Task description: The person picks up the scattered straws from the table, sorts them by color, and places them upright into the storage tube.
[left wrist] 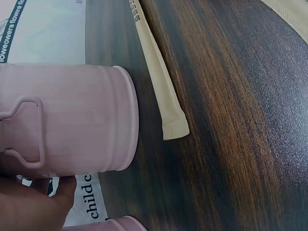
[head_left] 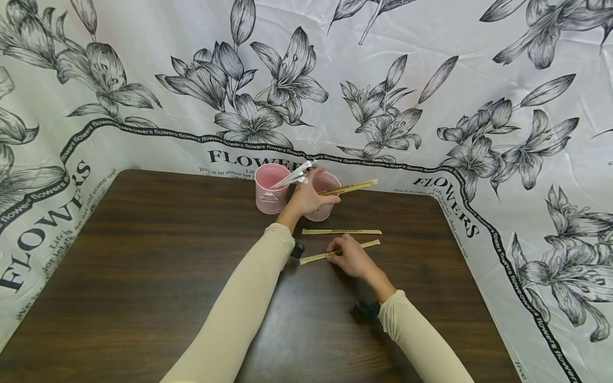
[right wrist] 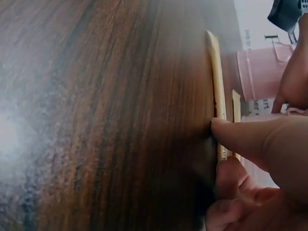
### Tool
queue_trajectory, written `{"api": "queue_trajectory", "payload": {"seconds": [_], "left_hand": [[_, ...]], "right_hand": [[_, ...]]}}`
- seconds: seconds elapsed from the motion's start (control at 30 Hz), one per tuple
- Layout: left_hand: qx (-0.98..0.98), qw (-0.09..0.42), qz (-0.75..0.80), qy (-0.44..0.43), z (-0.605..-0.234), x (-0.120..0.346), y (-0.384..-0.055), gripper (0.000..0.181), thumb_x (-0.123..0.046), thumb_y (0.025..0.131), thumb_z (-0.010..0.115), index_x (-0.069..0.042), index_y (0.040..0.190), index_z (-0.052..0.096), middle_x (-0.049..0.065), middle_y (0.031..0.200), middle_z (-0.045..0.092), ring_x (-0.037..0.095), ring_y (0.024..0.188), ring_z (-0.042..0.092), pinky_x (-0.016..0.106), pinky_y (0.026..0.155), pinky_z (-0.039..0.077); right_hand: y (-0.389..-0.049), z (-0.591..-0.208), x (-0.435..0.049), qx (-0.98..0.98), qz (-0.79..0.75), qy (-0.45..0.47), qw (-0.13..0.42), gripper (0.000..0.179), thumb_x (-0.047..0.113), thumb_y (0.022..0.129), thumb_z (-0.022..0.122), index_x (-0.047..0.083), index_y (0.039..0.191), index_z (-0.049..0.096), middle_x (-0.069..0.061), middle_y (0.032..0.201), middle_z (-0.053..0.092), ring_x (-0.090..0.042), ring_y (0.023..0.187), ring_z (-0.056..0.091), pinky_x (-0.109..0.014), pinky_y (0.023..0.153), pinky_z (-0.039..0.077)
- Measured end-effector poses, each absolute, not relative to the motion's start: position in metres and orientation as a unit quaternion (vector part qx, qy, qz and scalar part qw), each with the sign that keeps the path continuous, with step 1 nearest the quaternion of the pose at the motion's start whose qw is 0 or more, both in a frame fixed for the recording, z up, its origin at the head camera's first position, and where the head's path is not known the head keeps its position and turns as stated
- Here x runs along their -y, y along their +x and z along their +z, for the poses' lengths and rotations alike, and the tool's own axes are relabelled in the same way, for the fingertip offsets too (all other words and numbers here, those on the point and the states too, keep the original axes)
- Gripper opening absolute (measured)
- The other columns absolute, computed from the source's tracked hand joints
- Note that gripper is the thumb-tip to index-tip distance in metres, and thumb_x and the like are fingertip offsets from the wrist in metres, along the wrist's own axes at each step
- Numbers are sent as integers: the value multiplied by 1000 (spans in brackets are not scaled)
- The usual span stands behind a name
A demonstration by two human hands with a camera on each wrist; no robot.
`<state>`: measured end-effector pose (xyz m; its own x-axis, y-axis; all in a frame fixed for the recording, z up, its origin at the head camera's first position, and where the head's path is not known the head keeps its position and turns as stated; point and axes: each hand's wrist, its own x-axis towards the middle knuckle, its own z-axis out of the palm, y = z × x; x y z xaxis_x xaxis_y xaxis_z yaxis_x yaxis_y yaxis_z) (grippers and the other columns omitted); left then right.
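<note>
My left hand (head_left: 306,199) holds the right-hand pink bucket (head_left: 320,214), thumb across the near side of its rim and fingers at its left. Two or more tan paper-wrapped straws (head_left: 359,186) lean out of that bucket to the right. With thumb and fingertips, my right hand (head_left: 351,256) pinches a tan paper-wrapped straw (head_left: 313,258) low over the table; the right wrist view shows this straw (right wrist: 217,72) between thumb and fingers. Another wrapped straw (head_left: 341,232) lies on the table between the bucket and my right hand.
Left of the held bucket stands a second pink bucket (head_left: 266,203), with several white slender items (head_left: 296,175) sticking out of it. The dark wooden table (head_left: 158,255) ends at a white flower-printed cloth (head_left: 201,96) behind and at the sides.
</note>
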<state>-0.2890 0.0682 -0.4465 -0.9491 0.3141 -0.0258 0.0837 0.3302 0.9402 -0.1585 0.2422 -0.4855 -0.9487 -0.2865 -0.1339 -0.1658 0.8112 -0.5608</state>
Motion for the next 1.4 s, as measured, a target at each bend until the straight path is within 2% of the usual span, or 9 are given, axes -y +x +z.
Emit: {"api": "queue_trajectory", "payload": {"seconds": [0.17, 0.37, 0.53, 0.73, 1.0, 1.13, 1.27, 1.3, 1.4], "left_hand": [[-806, 108, 570, 122, -447, -68, -289, 103, -40, 76, 91, -29, 158, 30, 21, 152, 44, 22, 66, 66, 29, 60, 55], [-811, 103, 564, 120, -446, -68, -289, 101, -39, 77, 90, -28, 158, 31, 20, 155, 41, 22, 74, 66, 29, 61, 55], [-808, 105, 566, 123, -446, -69, -288, 100, -36, 78, 89, -27, 158, 30, 22, 153, 42, 24, 70, 68, 30, 61, 56], [-806, 108, 569, 119, -445, -69, -289, 100, -38, 77, 90, -29, 157, 31, 23, 148, 46, 21, 64, 66, 30, 59, 55], [-810, 103, 565, 122, -445, -69, -289, 100, -37, 77, 90, -27, 158, 31, 21, 151, 44, 27, 76, 70, 31, 64, 58], [-815, 97, 558, 122, -447, -69, -289, 100, -39, 77, 89, -27, 157, 31, 21, 153, 43, 27, 81, 69, 32, 66, 58], [-815, 98, 557, 122, -449, -70, -289, 100, -38, 77, 89, -28, 157, 30, 22, 150, 47, 33, 77, 71, 37, 68, 60], [-818, 95, 553, 122, -450, -70, -289, 99, -39, 78, 89, -28, 157, 31, 21, 150, 47, 32, 82, 72, 37, 72, 60], [-816, 95, 558, 123, -450, -71, -290, 98, -36, 78, 89, -28, 157, 31, 23, 142, 55, 34, 82, 73, 36, 75, 59]], "right_hand": [[-156, -485, -245, -950, -259, -152, 91, 10, 15, 91, 76, 13, 90, 67, -3, 94, 56, -14, 85, 51, -29, 76, 45], [-154, -485, -252, -944, -237, -219, 70, 10, 15, 91, 76, 13, 92, 66, -2, 94, 61, -16, 87, 60, -35, 81, 53], [-155, -482, -261, -934, -259, -235, 77, 9, 18, 97, 69, 13, 105, 71, -1, 102, 65, -14, 94, 62, -33, 84, 54], [-157, -454, -272, -920, -324, -215, 49, 20, 17, 101, 62, 13, 116, 75, -3, 101, 61, -11, 80, 49, -25, 70, 45], [-156, -408, -282, -878, -449, -159, -42, 19, 14, 103, 60, 6, 117, 70, -6, 99, 58, -10, 67, 53, -22, 58, 46], [-156, -391, -281, -837, -524, -125, -92, 22, 9, 103, 58, -3, 121, 63, -5, 85, 56, -15, 60, 51, -23, 53, 44], [-157, -376, -277, -788, -594, -84, -139, 24, 10, 103, 58, -5, 122, 60, 1, 65, 50, -15, 49, 44, -23, 44, 38], [-158, -373, -276, -776, -607, -76, -154, 24, 11, 103, 58, -4, 122, 60, 2, 62, 49, -14, 48, 43, -23, 43, 37], [-163, -364, -273, -745, -633, -67, -201, 25, 13, 103, 61, -4, 121, 60, 4, 61, 50, -10, 46, 44, -21, 42, 37]]}}
